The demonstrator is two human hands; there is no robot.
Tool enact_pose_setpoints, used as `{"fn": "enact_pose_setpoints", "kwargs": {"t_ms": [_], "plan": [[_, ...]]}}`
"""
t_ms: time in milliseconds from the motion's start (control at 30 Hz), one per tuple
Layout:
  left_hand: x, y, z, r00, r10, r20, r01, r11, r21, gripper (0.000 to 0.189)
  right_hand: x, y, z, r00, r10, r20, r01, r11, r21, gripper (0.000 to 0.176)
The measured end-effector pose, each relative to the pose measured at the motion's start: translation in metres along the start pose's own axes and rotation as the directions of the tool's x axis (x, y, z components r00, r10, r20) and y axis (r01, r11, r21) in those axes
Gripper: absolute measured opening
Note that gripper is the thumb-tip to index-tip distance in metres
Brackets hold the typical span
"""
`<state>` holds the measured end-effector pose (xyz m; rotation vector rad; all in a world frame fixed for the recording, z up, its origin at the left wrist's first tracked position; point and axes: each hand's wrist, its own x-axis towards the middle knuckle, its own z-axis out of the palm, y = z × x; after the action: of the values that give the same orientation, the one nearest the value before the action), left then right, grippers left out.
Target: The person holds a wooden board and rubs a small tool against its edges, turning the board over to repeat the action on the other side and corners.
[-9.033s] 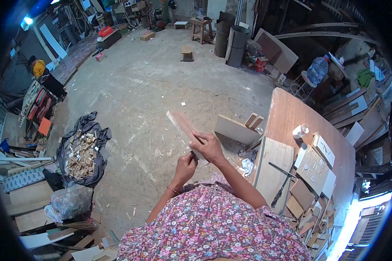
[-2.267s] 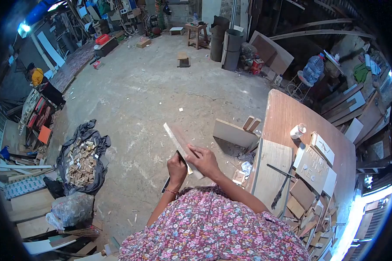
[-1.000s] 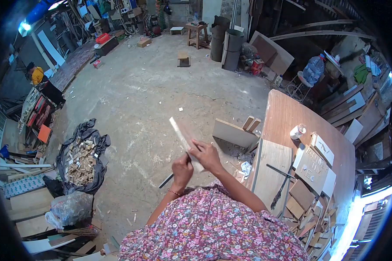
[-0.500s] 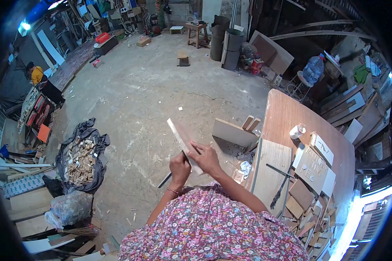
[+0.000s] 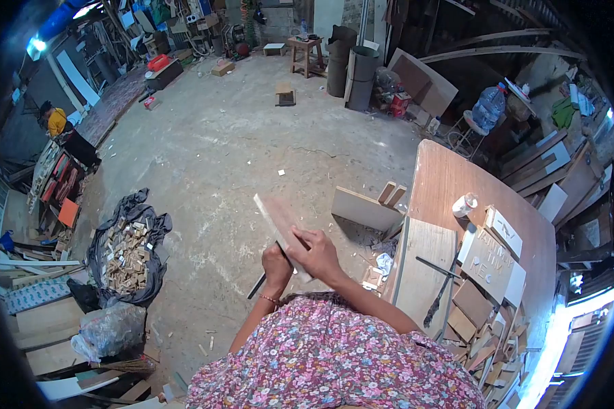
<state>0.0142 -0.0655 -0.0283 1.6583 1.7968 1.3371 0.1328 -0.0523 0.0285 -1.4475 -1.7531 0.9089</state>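
In front of my body a flat wooden board (image 5: 274, 217) slants up and to the left, with one pale long edge and a light brown face. My right hand (image 5: 316, 255) grips its lower part, the fingers lying over the face. My left hand (image 5: 277, 266) is a fist right beside the board's pale edge, closed round a narrow dark strip (image 5: 256, 285). One end of the strip sticks out below the fist; its other end shows at the board's edge. What kind of tool the strip is, I cannot tell.
To the right stands a wooden table (image 5: 443, 178) with a white jar (image 5: 465, 204), a lettered board (image 5: 486, 258) and offcuts. Wood blocks fill a black plastic sheet (image 5: 158, 228) on the left floor. Another board (image 5: 366, 208) stands before me. A person (image 5: 56, 121) is far left.
The board and both hands have shifted slightly left and down. The right hand's fingers lie a little lower on the board.
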Motion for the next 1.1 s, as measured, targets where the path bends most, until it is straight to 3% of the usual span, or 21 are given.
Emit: {"fn": "enact_pose_setpoints", "kwargs": {"t_ms": [33, 100, 133, 200, 300, 367, 433, 500, 600, 700, 833, 867, 900, 967, 1100], "plan": [[0.002, -0.001, 0.001, 1.0, 0.005, 0.001, -0.005, 1.0, -0.001, 0.013, -0.002, -0.001, 0.002, 0.996, -0.072, -0.051, 0.067, 0.993, -0.099, 0.052], [-0.001, 0.001, -0.001, 0.999, -0.002, 0.044, 0.001, 1.0, 0.023, 0.013, 0.006, 0.0, -0.001, 0.998, -0.056, -0.018, 0.055, 0.997, -0.063, 0.05], [-0.003, 0.011, -0.002, 0.999, 0.018, 0.047, -0.022, 0.996, 0.086, 0.01, 0.014, -0.001, -0.003, 1.0, 0.009, -0.004, -0.01, 0.999, -0.032, 0.05], [-0.01, 0.015, 0.006, 0.993, 0.076, 0.094, -0.074, 0.997, -0.016, 0.005, 0.03, 0.004, -0.005, 0.991, 0.137, 0.011, -0.137, 0.99, 0.021, 0.051], [-0.013, 0.019, 0.004, 0.991, 0.076, 0.111, -0.074, 0.997, -0.025, 0.005, 0.033, 0.01, -0.004, 0.988, 0.145, 0.045, -0.148, 0.986, 0.076, 0.053], [-0.008, 0.016, 0.005, 0.991, 0.058, 0.118, -0.059, 0.998, 0.001, 0.006, 0.026, 0.01, -0.003, 0.994, 0.104, 0.021, -0.105, 0.993, 0.054, 0.053], [-0.003, 0.002, 0.002, 0.998, -0.055, 0.014, 0.054, 0.998, 0.019, 0.006, 0.011, 0.0, -0.005, 0.994, 0.079, 0.076, -0.085, 0.993, 0.077, 0.052], [0.001, 0.001, 0.0, 1.0, -0.017, 0.002, 0.017, 1.0, 0.017, 0.007, 0.009, -0.003, -0.007, 0.998, 0.028, 0.051, -0.031, 0.999, 0.042, 0.051], [-0.004, 0.017, -0.004, 0.994, 0.086, 0.074, -0.077, 0.99, -0.118, 0.005, 0.022, 0.01, -0.005, 0.986, 0.137, 0.093, -0.155, 0.964, 0.217, 0.049], [-0.009, 0.038, -0.004, 0.981, 0.117, 0.158, -0.108, 0.992, -0.062, 0.006, 0.043, 0.026, -0.004, 0.97, 0.204, 0.134, -0.237, 0.918, 0.319, 0.049], [-0.008, 0.021, 0.003, 0.989, 0.132, 0.066, -0.13, 0.991, -0.03, 0.005, 0.025, 0.009, -0.01, 0.971, 0.201, 0.133, -0.222, 0.96, 0.17, 0.051], [-0.003, 0.013, -0.001, 0.998, 0.044, 0.05, -0.044, 0.999, -0.001, 0.01, 0.016, 0.0, -0.01, 0.97, 0.192, 0.151, -0.21, 0.971, 0.114, 0.052], [0.001, 0.011, -0.004, 0.999, -0.04, 0.032, 0.039, 0.999, 0.029, 0.015, 0.013, 0.002, -0.009, 0.969, 0.194, 0.15, -0.212, 0.971, 0.115, 0.052], [0.0, 0.014, -0.004, 1.0, 0.015, -0.011, -0.015, 1.0, -0.001, 0.004, 0.01, 0.007, -0.004, 0.993, 0.086, 0.078, -0.097, 0.983, 0.157, 0.052], [-0.008, 0.025, -0.003, 0.982, 0.103, 0.158, -0.087, 0.991, -0.103, 0.005, 0.032, 0.023, -0.004, 0.97, 0.228, 0.088, -0.244, 0.935, 0.256, 0.049]]}}
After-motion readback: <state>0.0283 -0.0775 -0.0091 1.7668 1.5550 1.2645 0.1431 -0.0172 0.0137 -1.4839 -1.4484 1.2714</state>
